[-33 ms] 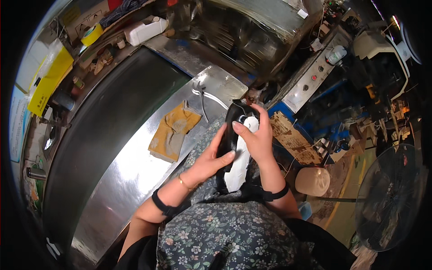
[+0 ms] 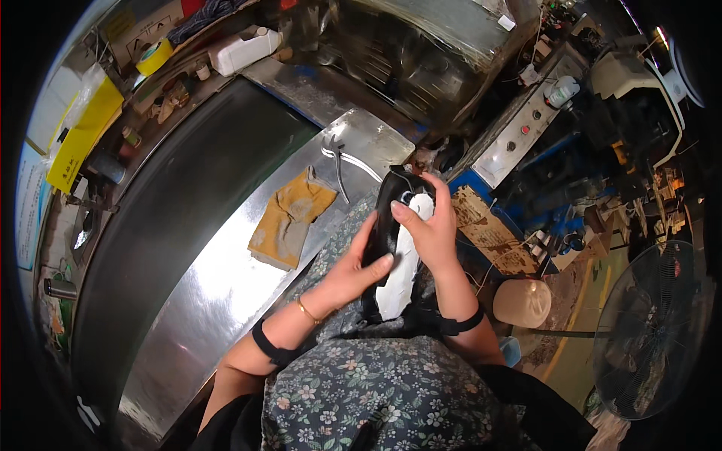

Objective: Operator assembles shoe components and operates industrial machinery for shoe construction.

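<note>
Both hands hold a black shoe [image 2: 386,225] above my lap, its white underside [image 2: 404,263] partly facing up. My left hand [image 2: 352,274] grips its left side, with the thumb lying toward the white part. Around the far right end is my right hand [image 2: 430,229], its fingers over the edge and its thumb pressed on top near the white piece. A pair of metal pincers [image 2: 338,169] lies on the shiny metal table [image 2: 218,301], left of the shoe's far end. Closer to my left arm is a stained yellow-brown cloth [image 2: 289,222].
A dark conveyor belt [image 2: 188,158] curves along the left side. At the right stand a machine control panel [image 2: 519,135] with buttons, a pale bucket [image 2: 522,303] and a large fan [image 2: 647,331]. A white jug [image 2: 244,51] sits on the far left ledge.
</note>
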The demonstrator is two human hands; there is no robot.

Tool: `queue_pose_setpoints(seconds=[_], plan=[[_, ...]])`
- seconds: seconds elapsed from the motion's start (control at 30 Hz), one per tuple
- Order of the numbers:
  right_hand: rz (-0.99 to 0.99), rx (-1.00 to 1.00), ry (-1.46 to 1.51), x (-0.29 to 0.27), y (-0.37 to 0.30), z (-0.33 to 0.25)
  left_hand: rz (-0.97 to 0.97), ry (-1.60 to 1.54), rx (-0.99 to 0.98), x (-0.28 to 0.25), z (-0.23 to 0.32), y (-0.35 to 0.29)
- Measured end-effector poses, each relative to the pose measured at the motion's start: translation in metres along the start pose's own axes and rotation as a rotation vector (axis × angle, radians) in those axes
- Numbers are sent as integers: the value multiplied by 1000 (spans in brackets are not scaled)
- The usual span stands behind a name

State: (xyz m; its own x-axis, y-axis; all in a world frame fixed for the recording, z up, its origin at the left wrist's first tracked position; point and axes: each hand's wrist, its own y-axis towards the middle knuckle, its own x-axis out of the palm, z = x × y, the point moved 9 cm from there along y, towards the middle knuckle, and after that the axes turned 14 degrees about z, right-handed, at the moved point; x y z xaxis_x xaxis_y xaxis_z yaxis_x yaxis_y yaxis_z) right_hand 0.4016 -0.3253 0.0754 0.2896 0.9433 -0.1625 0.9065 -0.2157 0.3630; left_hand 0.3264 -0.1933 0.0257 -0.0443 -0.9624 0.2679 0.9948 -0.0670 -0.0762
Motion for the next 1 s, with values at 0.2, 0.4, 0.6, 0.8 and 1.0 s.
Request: queue_pose_setpoints(seconds=[0.2, 0.4, 0.6, 0.8, 1.0], plan=[[1, 0, -28, -5, 3, 1, 9, 264, 245, 7, -16, -14], [0, 105, 200, -42, -13, -12, -42, -57, -15, 2, -27, 7], [-237, 119, 364, -104, -9, -42, -24, 177, 98, 63, 26, 29], [-557, 619, -20, -180, -43, 6, -380, 576, 684, 113, 53, -32], [17, 936, 204, -218, -117, 75, -163, 600, 629, 8, 37, 28]])
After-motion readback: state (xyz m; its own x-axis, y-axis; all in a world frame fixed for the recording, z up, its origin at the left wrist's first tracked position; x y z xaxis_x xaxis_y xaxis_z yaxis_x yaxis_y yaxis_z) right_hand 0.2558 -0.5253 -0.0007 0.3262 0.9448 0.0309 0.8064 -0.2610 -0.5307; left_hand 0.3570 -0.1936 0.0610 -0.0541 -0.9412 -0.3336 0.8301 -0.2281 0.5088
